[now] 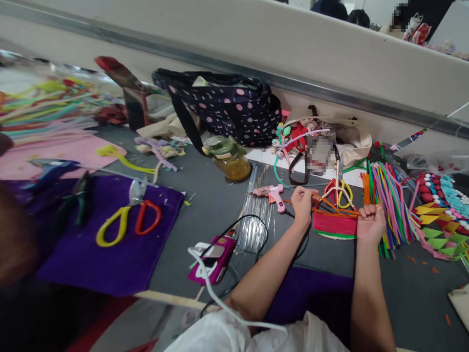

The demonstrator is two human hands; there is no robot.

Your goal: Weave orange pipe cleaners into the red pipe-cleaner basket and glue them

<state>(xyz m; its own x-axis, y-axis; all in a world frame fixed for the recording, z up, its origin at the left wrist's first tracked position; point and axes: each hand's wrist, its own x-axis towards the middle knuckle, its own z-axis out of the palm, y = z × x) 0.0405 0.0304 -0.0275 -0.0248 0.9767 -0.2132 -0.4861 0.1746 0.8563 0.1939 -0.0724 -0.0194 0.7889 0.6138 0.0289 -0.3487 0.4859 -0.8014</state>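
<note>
My left hand [303,206] is closed on an orange pipe cleaner [340,212], its fingers pinched together. Across from it, my right hand [372,226] pinches the same orange strands near their other end. Just below the strands is a flat pink piece with a green and white lower edge [335,226], like a watermelon slice; my right hand is against its right side. Beyond the hands lie scissors with red and yellow handles [344,193]. A pink glue gun [275,196] rests left of my left hand. Bundled coloured pipe cleaners [390,205] lie beside my right hand.
Clear thin sticks [255,215], a magenta phone case [216,259] and a white cable [208,283] lie to the left. A lidded jar [234,166] stands before a dark dotted bag [234,107]. Another pair of scissors [126,220] lies on purple cloth [120,266], near a person's blurred arm [16,230].
</note>
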